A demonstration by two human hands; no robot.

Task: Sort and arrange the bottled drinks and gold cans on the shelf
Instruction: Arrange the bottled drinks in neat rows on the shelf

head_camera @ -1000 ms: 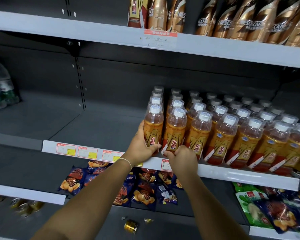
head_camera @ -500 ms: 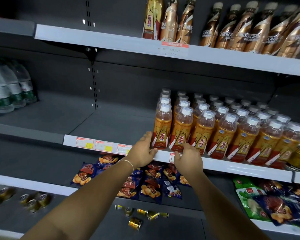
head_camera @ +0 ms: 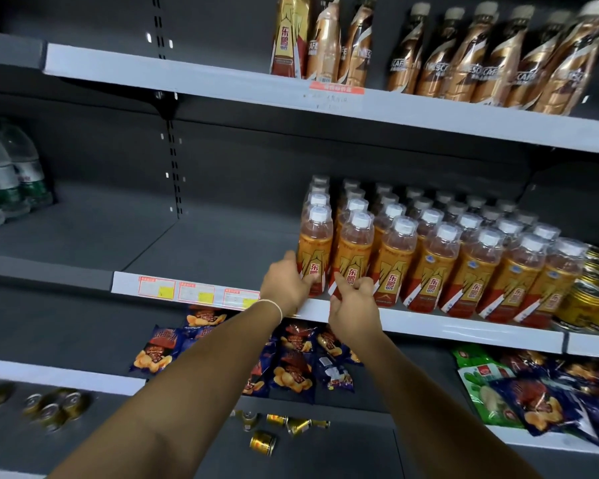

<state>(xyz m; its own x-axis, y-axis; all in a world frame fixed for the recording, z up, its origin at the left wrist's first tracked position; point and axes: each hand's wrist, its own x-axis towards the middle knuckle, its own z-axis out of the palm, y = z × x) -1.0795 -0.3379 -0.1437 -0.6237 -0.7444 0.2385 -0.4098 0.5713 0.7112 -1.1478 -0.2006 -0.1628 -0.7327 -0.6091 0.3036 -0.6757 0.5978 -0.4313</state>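
Orange plastic bottled drinks [head_camera: 429, 257] with white caps already stand in tidy rows on the grey metal middle shelf [head_camera: 464, 327], with stacked gold cans [head_camera: 592, 288] packed at their right end. That part looks largely done. What seems left are the loose gold cans [head_camera: 277, 426] lying tipped on the dark bottom shelf [head_camera: 153, 444], well apart from the stack.

The left hand [head_camera: 286, 288] grips the base of the front-left bottle [head_camera: 315, 247], thumb up its outer side and fingers across the label. The right hand [head_camera: 351, 305] is loosely curled just in front of the second front bottle [head_camera: 355, 254]. The view is blurred there, so I cannot tell whether it pinches the label or only brushes it.
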